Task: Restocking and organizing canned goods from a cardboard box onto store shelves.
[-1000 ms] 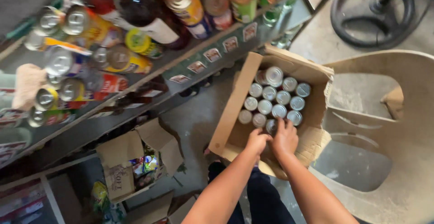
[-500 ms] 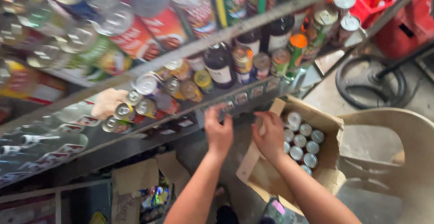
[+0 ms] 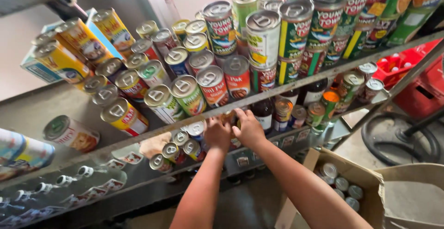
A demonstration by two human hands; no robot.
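Both hands are up at the middle shelf [image 3: 296, 139], pushed in side by side under the front rail of the shelf above. The left hand [image 3: 217, 134] and the right hand [image 3: 249, 129] are touching, and between them, at about twelve o'clock from the knuckles, sits a small can [image 3: 230, 118] with a dark label, mostly hidden. Its long axis looks upright, like the cans [image 3: 182, 148] just to its nine o'clock. The fingers [image 3: 241, 116] of the right hand curl over the can's top edge, seemingly gripping it; those of the left are bent round its near side, though whether they truly clasp it I cannot tell. The right hand looks slightly nearer. At three o'clock stand a dark bottle [image 3: 264, 113] and more small cans [image 3: 298, 115]. Down at five o'clock, on the floor, an open cardboard box [image 3: 365, 178] holds more tins.
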